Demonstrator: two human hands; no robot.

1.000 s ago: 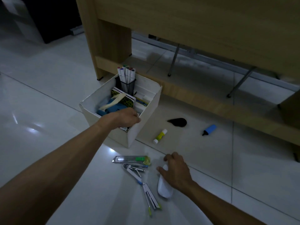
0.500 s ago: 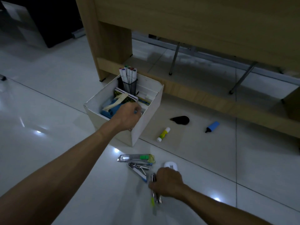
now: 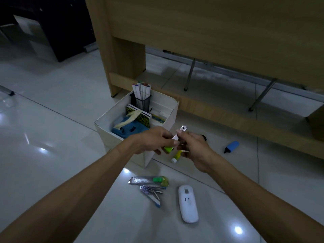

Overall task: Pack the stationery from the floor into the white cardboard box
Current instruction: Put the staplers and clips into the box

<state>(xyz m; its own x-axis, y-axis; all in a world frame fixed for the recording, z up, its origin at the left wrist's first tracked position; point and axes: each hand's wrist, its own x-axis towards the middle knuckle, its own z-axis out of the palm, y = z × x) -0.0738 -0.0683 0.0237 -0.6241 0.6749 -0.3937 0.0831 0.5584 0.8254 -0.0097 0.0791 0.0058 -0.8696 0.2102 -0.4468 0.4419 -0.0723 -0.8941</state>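
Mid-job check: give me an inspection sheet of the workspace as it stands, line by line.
Surface: glossy tiled floor, light glare spots.
Job's things: white cardboard box open, part filled; silver-and-green tool held in both hands; utility knife, stapler, white device, glue stick, blue highlighter, black item on floor.
Clutter: nothing seen.
Grips: left hand and right hand both pinch the tool beside the box.
Cables: nothing seen.
Surroundings: wooden desk behind; dim light.
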